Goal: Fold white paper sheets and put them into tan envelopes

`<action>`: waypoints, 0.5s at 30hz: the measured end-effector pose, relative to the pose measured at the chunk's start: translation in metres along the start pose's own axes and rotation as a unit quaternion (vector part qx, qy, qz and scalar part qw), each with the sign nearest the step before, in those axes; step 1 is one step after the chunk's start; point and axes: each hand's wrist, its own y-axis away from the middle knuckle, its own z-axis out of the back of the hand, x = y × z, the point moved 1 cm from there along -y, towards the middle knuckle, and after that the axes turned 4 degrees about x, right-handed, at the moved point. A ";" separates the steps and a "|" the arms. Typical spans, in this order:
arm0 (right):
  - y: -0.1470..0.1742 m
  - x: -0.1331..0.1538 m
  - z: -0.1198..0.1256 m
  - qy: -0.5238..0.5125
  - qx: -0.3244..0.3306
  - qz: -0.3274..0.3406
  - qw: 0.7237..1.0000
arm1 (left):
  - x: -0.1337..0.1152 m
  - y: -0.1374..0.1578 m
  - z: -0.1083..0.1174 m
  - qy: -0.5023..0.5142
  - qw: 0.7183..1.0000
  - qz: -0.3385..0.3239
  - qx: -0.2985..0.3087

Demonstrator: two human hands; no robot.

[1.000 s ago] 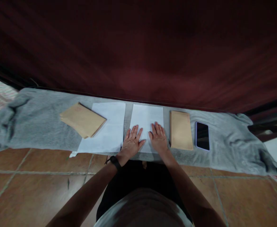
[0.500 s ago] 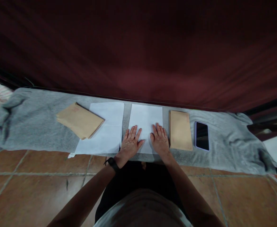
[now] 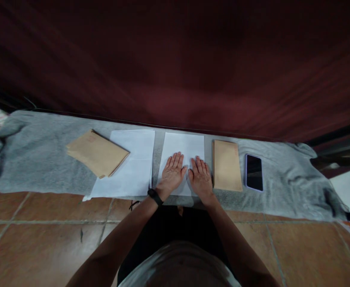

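Observation:
A white sheet of paper (image 3: 184,142) lies in the middle of the grey cloth, in front of my body. My left hand (image 3: 173,172) rests flat on its left half, fingers stretched out, with a black band on the wrist. My right hand (image 3: 200,177) lies palm down over the paper's right edge, its fingers also straight. The two thumbs are close together but apart. Just right of my right hand sits a neat stack of brown envelopes (image 3: 227,165). Neither hand holds anything.
Left of centre are more white sheets (image 3: 136,171), partly covered by a fanned pile of brown envelopes (image 3: 97,153). A phone with a purple edge (image 3: 254,172) lies at the right. The grey cloth (image 3: 43,159) has rumpled ends. A dark red curtain-like surface (image 3: 175,79) rises behind.
My left hand has moved right and slightly up from the paper's left edge onto the sheet, nearer my right hand. My right hand has hardly moved.

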 end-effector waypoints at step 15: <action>-0.001 0.000 0.002 0.003 0.016 -0.005 1.000 | 0.033 -0.001 0.001 -0.014 0.998 0.061 -0.017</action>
